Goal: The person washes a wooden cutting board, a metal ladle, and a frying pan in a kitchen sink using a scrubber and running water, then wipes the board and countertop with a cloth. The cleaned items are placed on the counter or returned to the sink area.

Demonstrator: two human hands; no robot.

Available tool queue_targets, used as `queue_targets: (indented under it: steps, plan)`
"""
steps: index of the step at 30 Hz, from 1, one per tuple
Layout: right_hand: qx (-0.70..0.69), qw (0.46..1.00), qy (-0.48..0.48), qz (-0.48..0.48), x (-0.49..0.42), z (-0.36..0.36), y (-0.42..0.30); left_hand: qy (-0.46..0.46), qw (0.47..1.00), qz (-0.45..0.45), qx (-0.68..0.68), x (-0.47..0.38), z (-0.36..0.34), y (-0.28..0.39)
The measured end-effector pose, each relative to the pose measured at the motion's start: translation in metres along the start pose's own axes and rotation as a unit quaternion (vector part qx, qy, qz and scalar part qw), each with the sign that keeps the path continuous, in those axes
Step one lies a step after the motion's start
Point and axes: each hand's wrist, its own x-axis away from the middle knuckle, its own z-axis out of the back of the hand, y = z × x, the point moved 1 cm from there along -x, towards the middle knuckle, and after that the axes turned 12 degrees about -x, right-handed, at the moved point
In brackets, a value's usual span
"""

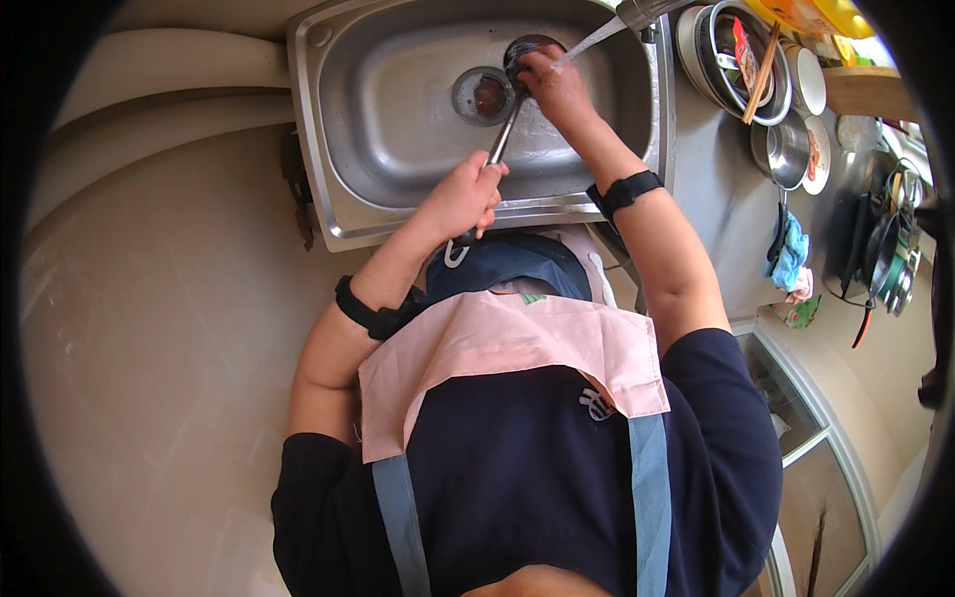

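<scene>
My left hand point(470, 195) is closed around the handle of a metal ladle point(509, 128), near the sink's front edge; the handle's black end and pale hanging loop stick out below my fist. The ladle's dark, round head lies under my right hand point(548, 78), whose fingers press on it. From the faucet point(636, 13) a stream of water runs down to my right hand. Just left of the ladle head is the sink drain point(483, 96), with something reddish-brown in it. All this is in or over the stainless steel sink point(399, 93).
Right of the sink, stacked bowls point(694, 56) hold chopsticks point(762, 73) and a red packet. Near them are a small saucepan point(787, 153), a plate point(818, 154) and a blue cloth point(791, 254). Pans and utensils point(882, 242) stand farther right.
</scene>
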Motion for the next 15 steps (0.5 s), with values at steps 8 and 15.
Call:
queue_targets:
  steps: [8, 15]
  plan:
    - [0.083, 0.996, -0.016, -0.009, 0.002, 0.010, 0.014, -0.015, 0.999, -0.029, -0.006, 0.002, 0.003, -0.003]
    - [-0.166, 0.972, -0.136, -0.093, 0.030, 0.002, -0.033, 0.009, 1.000, 0.002, -0.006, -0.001, 0.015, -0.004]
